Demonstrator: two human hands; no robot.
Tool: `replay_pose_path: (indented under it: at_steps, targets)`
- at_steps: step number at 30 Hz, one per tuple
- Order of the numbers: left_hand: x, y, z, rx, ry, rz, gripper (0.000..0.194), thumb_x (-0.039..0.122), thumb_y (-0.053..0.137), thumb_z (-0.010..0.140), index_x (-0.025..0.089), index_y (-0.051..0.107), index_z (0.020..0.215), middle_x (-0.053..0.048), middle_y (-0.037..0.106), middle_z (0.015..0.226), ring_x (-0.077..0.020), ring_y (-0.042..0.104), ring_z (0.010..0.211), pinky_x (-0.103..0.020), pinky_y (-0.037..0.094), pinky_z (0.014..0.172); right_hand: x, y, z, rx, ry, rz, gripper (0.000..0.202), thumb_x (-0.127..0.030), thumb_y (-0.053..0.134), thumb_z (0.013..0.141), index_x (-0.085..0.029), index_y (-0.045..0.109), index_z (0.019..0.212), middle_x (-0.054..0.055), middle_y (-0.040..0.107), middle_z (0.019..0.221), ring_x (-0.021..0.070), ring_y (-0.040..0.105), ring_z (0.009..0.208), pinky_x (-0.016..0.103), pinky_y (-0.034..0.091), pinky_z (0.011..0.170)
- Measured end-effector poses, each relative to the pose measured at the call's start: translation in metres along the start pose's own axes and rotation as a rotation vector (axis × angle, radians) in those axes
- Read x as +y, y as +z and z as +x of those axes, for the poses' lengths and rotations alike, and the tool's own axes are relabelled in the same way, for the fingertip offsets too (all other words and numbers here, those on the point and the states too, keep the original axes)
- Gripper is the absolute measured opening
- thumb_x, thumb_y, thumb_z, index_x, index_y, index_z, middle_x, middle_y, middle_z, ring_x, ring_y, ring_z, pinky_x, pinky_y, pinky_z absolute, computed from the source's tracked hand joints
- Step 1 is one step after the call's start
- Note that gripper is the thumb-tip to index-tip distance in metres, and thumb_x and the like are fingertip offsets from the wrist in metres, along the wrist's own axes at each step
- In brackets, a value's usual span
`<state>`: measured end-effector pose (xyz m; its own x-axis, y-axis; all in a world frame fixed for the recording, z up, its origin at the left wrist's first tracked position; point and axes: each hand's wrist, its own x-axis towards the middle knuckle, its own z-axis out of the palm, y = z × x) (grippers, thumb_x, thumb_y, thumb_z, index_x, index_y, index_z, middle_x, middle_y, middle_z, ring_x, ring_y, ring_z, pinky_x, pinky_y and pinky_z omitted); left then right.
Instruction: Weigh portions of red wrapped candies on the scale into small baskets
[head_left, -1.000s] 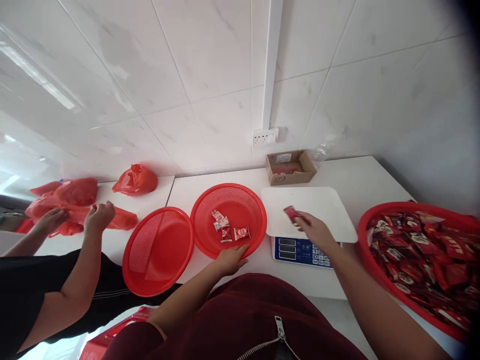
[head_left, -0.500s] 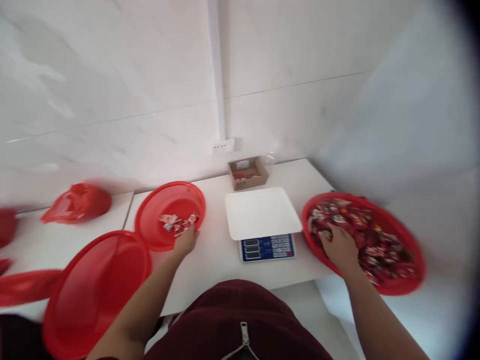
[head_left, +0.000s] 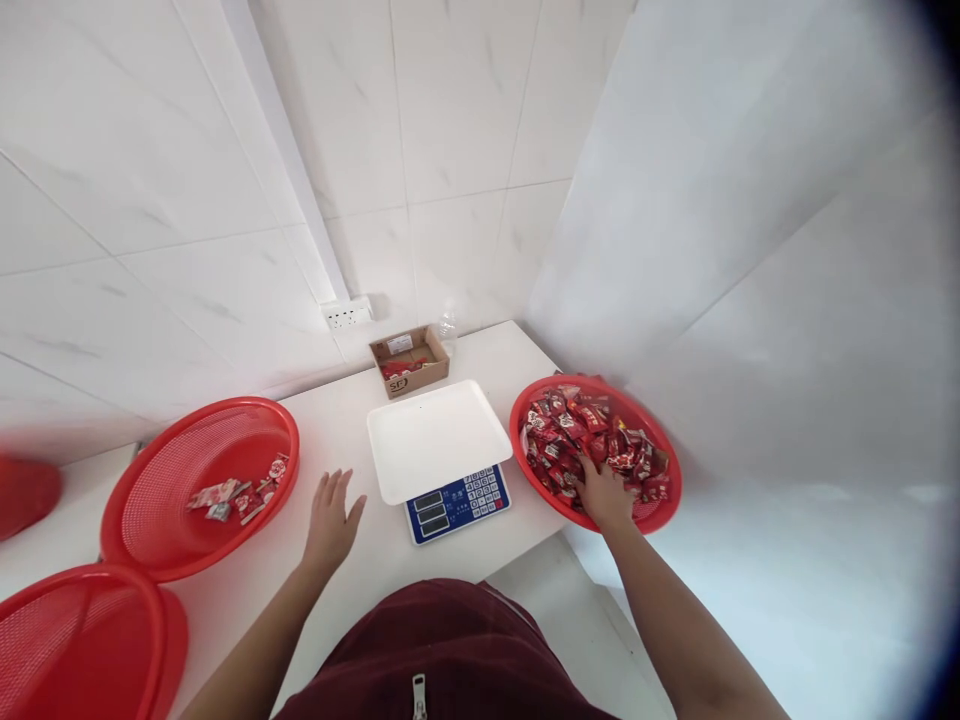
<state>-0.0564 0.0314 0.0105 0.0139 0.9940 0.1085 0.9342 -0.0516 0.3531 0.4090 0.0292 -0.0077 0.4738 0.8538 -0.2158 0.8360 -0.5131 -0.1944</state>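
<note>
My left hand [head_left: 332,522] hovers over the white table between a red mesh basket and the scale, fingers spread and holding nothing. That basket [head_left: 124,495] has a few red and white wrapped packets [head_left: 238,500] at its bottom. My right hand [head_left: 606,497] reaches into the red basket [head_left: 670,478] on the right, touching a heap of small red wrapped packets [head_left: 562,425]. Its visible fingers are apart, their tips partly hidden among the packets. Between my hands stands a blue scale [head_left: 457,508] with a bare white weighing tray [head_left: 436,440].
A brown cardboard box [head_left: 417,381] with red items inside stands behind the scale, beside a clear plastic bottle [head_left: 448,322]. Another red basket [head_left: 161,640] is at the lower left, and a red bag [head_left: 26,492] lies further back. Walls border the table behind and on the right.
My view has turned right. My left hand has left the rim of the left basket and moved over the table, open. My right hand stays in the heap of packets, its fingers now more spread.
</note>
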Motion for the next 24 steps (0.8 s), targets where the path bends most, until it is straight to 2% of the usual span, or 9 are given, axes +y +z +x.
replay_pose_path:
  at_steps: [3, 6, 10, 12, 14, 16, 19, 22, 24]
  targets:
    - [0.023, 0.01, -0.01, -0.047, 0.042, -0.1, 0.046, 0.039, 0.038, 0.089, 0.015, 0.046, 0.127, -0.014, 0.047, 0.136, -0.0286, 0.029, 0.136, -0.048, 0.032, 0.108, 0.014, -0.004, 0.007, 0.04, -0.027, 0.148, 0.041, -0.034, 0.037, 0.085, -0.02, 0.06, 0.116, 0.017, 0.061, 0.111, 0.0307, 0.06, 0.094, 0.047, 0.045, 0.078]
    - [0.035, 0.015, -0.017, -0.077, 0.036, -0.18, 0.044, 0.04, 0.039, 0.089, 0.016, 0.049, 0.124, -0.013, 0.051, 0.132, -0.0282, 0.032, 0.134, -0.049, 0.033, 0.107, 0.028, -0.01, 0.017, 0.088, 0.025, 0.215, 0.041, -0.035, 0.037, 0.083, -0.017, 0.064, 0.108, 0.014, 0.068, 0.091, 0.0262, 0.062, 0.079, 0.04, 0.046, 0.073]
    - [0.046, 0.018, -0.021, -0.086, -0.029, -0.242, 0.044, 0.042, 0.04, 0.088, 0.016, 0.051, 0.122, -0.013, 0.053, 0.13, -0.0288, 0.035, 0.133, -0.051, 0.033, 0.107, 0.035, -0.023, 0.031, 0.219, 0.064, 0.342, 0.045, -0.038, 0.039, 0.08, -0.013, 0.064, 0.108, 0.013, 0.069, 0.089, 0.025, 0.061, 0.081, 0.037, 0.045, 0.075]
    - [0.054, 0.019, -0.022, -0.088, -0.06, -0.261, 0.043, 0.042, 0.04, 0.088, 0.017, 0.051, 0.122, -0.012, 0.053, 0.13, -0.0284, 0.035, 0.133, -0.051, 0.032, 0.107, 0.028, -0.033, 0.038, 0.313, 0.052, 0.495, 0.044, -0.041, 0.042, 0.078, -0.013, 0.066, 0.103, 0.013, 0.069, 0.089, 0.0251, 0.06, 0.082, 0.037, 0.044, 0.077]
    - [0.065, 0.021, -0.023, -0.092, -0.083, -0.278, 0.042, 0.042, 0.04, 0.088, 0.018, 0.051, 0.122, -0.011, 0.053, 0.129, -0.0279, 0.035, 0.133, -0.051, 0.032, 0.108, 0.013, -0.042, 0.045, 0.353, 0.006, 0.673, 0.042, -0.044, 0.047, 0.075, -0.014, 0.067, 0.097, 0.011, 0.069, 0.086, 0.0247, 0.06, 0.081, 0.037, 0.044, 0.077]
    - [0.078, 0.024, -0.025, -0.096, -0.096, -0.294, 0.041, 0.041, 0.041, 0.088, 0.019, 0.051, 0.122, -0.01, 0.053, 0.13, -0.0272, 0.036, 0.132, -0.049, 0.032, 0.108, -0.012, -0.049, 0.049, 0.274, -0.074, 0.794, 0.04, -0.046, 0.051, 0.073, -0.015, 0.067, 0.094, 0.008, 0.069, 0.083, 0.0228, 0.06, 0.077, 0.036, 0.045, 0.074]
    - [0.097, 0.027, -0.028, -0.094, -0.106, -0.311, 0.04, 0.039, 0.042, 0.088, 0.02, 0.05, 0.123, -0.01, 0.053, 0.13, -0.026, 0.037, 0.132, -0.048, 0.033, 0.108, -0.063, -0.051, 0.047, 0.012, -0.238, 0.904, 0.035, -0.044, 0.054, 0.072, -0.017, 0.066, 0.091, 0.005, 0.068, 0.077, 0.0181, 0.059, 0.068, 0.031, 0.045, 0.067]
    - [0.109, 0.028, -0.037, -0.082, -0.134, -0.308, 0.039, 0.037, 0.043, 0.088, 0.021, 0.05, 0.123, -0.009, 0.053, 0.131, -0.0252, 0.037, 0.132, -0.046, 0.033, 0.108, -0.115, -0.039, 0.039, -0.304, -0.364, 1.01, 0.024, -0.04, 0.059, 0.069, -0.019, 0.066, 0.08, 0.002, 0.067, 0.07, 0.0144, 0.058, 0.061, 0.026, 0.044, 0.06]
    - [0.112, 0.026, -0.046, -0.076, -0.169, -0.296, 0.039, 0.036, 0.044, 0.088, 0.021, 0.05, 0.123, -0.009, 0.053, 0.131, -0.0251, 0.037, 0.132, -0.046, 0.033, 0.108, -0.144, -0.028, 0.031, -0.425, -0.387, 1.046, 0.024, -0.04, 0.061, 0.068, -0.019, 0.066, 0.078, -0.001, 0.063, 0.06, 0.0127, 0.055, 0.052, 0.025, 0.043, 0.053]
